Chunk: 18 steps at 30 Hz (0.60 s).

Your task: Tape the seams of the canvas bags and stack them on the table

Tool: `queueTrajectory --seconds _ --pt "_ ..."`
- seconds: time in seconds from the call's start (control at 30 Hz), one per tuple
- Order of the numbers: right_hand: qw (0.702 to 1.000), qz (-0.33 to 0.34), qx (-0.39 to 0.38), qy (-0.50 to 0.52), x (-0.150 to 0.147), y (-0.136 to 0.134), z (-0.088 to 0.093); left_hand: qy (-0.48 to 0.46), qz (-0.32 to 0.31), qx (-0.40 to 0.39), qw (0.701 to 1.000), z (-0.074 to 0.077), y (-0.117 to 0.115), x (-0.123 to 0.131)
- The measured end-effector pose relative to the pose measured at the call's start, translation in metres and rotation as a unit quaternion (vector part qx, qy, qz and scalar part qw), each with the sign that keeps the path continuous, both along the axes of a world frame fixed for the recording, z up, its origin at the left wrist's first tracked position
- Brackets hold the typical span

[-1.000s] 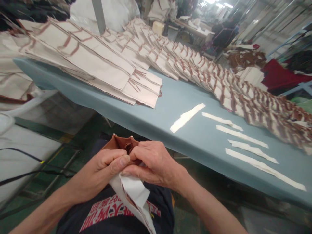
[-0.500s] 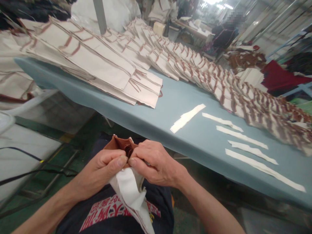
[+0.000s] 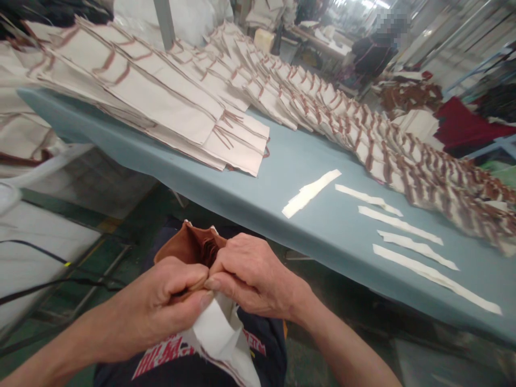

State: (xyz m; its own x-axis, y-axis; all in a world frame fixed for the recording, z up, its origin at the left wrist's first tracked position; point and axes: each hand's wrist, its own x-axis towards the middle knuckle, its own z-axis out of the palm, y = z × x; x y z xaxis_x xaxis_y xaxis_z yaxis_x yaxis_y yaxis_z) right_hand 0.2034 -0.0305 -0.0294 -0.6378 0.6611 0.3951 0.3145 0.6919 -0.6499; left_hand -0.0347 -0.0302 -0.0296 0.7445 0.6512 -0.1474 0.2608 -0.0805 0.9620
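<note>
Both hands grip the edge of a fabric bag in front of my lap, its brown lining (image 3: pixel 175 246) opening away from me. My left hand (image 3: pixel 171 301) is closed, with thumb and fingers pinching the edge. Against it, my right hand (image 3: pixel 258 274) pinches the same edge, the two thumbs nearly touching. Below the hands hangs the bag's cream-white cloth (image 3: pixel 220 328), folded over and trailing down across a dark apron (image 3: pixel 177 371) with red lettering. My fingers hide the exact spot they hold.
On the blue-green table (image 3: pixel 266 199) lie a pile of cream bags with brown trim (image 3: pixel 161 102) and a long overlapping row of similar pieces (image 3: pixel 322 102). White strips (image 3: pixel 399 226) lie nearer. A person (image 3: pixel 373 54) is in the background. Black cables (image 3: pixel 36 290) run at left.
My left hand has shifted its grip: its thumb now points down toward the right along the edge. More of the brown lining shows above it. My right hand has barely moved.
</note>
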Motion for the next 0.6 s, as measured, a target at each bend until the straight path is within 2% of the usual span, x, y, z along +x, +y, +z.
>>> queueTrajectory --seconds 0.1,0.23,0.4,0.5,0.6 --pt "1.0 0.001 -0.008 0.025 -0.001 0.002 -0.006 -0.032 0.048 -0.02 0.998 -0.007 -0.015 0.003" --pt "0.999 -0.005 -0.038 0.037 -0.004 0.007 -0.02 -0.096 0.104 -0.106 0.984 -0.02 -0.03 0.014" --pt "0.995 -0.029 -0.061 0.069 -0.005 0.015 -0.041 -0.144 0.167 -0.236 0.946 -0.028 -0.03 0.027" --pt "0.991 -0.071 -0.073 0.091 -0.001 0.015 -0.04 -0.143 0.186 -0.247 0.94 -0.024 -0.023 0.024" --pt "0.98 -0.137 -0.096 0.106 0.005 0.008 -0.027 -0.142 0.211 -0.224 0.941 -0.019 -0.014 0.017"
